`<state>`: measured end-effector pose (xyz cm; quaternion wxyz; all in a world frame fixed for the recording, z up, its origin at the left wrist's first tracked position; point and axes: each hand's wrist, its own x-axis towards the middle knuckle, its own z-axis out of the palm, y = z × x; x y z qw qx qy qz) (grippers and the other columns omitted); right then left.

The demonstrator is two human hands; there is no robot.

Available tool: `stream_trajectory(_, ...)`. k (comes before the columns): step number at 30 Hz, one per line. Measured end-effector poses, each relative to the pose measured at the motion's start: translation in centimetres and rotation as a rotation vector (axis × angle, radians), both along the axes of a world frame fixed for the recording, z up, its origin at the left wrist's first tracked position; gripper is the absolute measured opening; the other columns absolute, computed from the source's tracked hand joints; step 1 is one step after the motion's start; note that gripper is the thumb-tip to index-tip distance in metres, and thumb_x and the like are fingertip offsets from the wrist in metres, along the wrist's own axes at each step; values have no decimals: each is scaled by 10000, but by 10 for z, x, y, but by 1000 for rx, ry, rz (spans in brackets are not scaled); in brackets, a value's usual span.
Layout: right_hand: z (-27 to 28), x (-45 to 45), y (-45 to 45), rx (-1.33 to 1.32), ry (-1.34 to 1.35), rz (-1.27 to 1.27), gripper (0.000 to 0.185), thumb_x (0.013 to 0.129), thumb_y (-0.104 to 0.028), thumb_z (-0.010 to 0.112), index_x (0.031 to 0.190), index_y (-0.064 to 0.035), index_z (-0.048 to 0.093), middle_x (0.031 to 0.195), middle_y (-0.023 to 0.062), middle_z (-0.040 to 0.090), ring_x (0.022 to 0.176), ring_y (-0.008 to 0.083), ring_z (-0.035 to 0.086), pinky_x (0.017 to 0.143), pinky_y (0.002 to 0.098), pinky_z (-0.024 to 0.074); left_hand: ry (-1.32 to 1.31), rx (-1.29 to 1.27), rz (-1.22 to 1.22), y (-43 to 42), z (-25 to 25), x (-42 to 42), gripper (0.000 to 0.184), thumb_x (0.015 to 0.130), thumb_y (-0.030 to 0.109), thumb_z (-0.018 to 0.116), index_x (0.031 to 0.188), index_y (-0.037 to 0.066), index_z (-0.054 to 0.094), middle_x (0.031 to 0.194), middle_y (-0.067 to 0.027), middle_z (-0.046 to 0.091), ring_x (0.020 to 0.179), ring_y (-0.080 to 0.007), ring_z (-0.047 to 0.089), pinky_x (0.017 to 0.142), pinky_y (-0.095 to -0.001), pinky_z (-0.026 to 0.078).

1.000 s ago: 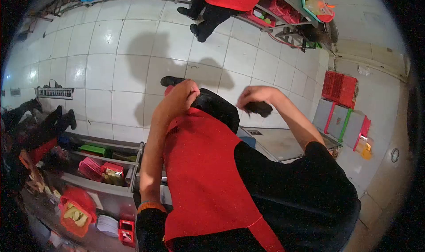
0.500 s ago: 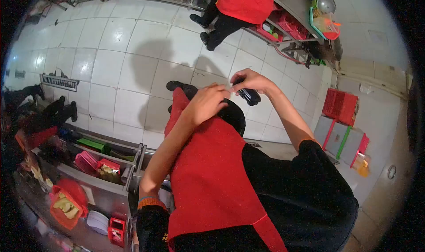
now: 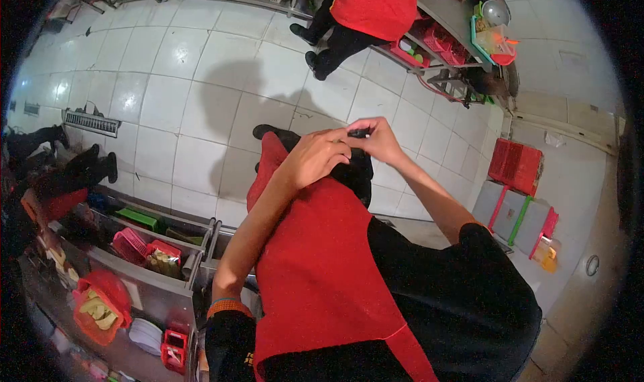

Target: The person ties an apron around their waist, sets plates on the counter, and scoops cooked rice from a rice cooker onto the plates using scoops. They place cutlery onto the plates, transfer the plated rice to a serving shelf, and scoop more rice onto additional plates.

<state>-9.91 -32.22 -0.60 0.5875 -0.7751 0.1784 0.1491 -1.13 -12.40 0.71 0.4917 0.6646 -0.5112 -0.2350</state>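
In front of the red apron, my two hands meet at the fingertips. My right hand is closed around a small black object, of which only a bit shows between thumb and fingers. Its kind is hidden. My left hand has its fingers bent and pressed against the right fingertips; what they pinch, if anything, I cannot make out. Dark clothing and black shoes lie below the hands and blend with the black object.
Ahead, a person in a red top stands beside a metal counter. At left is a steel worktable with a red basket of pale pieces and plates. A red crate sits at right. Another person's legs show far left.
My right hand has turned and come in against the left fingers. The black object, which hung in plain sight below it, is now mostly hidden. My left hand has barely moved.
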Motion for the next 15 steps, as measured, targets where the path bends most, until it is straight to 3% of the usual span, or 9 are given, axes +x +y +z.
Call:
stream_trajectory(2, 3, -11, 8, -105, 45, -5, 203, 777, -93, 738, 951, 0, 692, 844, 39, 688, 725, 73, 586, 668, 236, 489, 26, -21, 18, 2, -3, 0, 75, 783, 100, 654, 813, 33, 635, 913, -90, 570, 813, -301, 598, 706, -394, 483)
stream_trajectory(8, 27, -16, -11, 54, 78, 147, 384, 742, -2, 710, 1121, -19, 650, 901, 59, 686, 772, 99, 614, 706, 275, 526, 112, 31, 31, 3, 4, 3, 50, 780, 73, 654, 815, 37, 647, 880, -90, 557, 769, -295, 597, 670, -376, 478)
stream_trajectory(10, 30, -14, -14, 81, 166, 167, 399, 703, 24, 719, 1095, -8, 652, 882, 62, 687, 749, 116, 623, 679, 271, 523, 138, 64, 16, 1, 7, 2, 44, 779, 65, 650, 813, 36, 651, 876, -92, 557, 775, -296, 596, 673, -373, 476)
stream_trajectory(12, 39, -6, -17, -62, 398, 414, 352, 650, 16, 731, 997, -1, 675, 802, 78, 681, 704, 135, 630, 649, 288, 521, 101, 70, -95, -1, 9, 1, 41, 764, 49, 642, 800, 33, 653, 866, -96, 556, 785, -296, 593, 691, -375, 472)
stream_trajectory(13, 38, -3, -15, -63, 399, 412, 352, 650, 16, 731, 997, -1, 675, 802, 78, 681, 704, 135, 630, 649, 288, 521, 101, 69, -97, -2, 8, -1, 41, 764, 49, 642, 800, 33, 653, 866, -96, 556, 785, -296, 593, 691, -375, 472)
stream_trajectory(15, 34, 4, -7, -190, 378, 569, 263, 596, -2, 738, 851, 20, 675, 730, 144, 674, 671, 201, 661, 622, 340, 518, 77, -8, -142, -6, 6, -5, 39, 756, 42, 628, 789, 30, 646, 872, -99, 563, 797, -297, 592, 704, -384, 469)
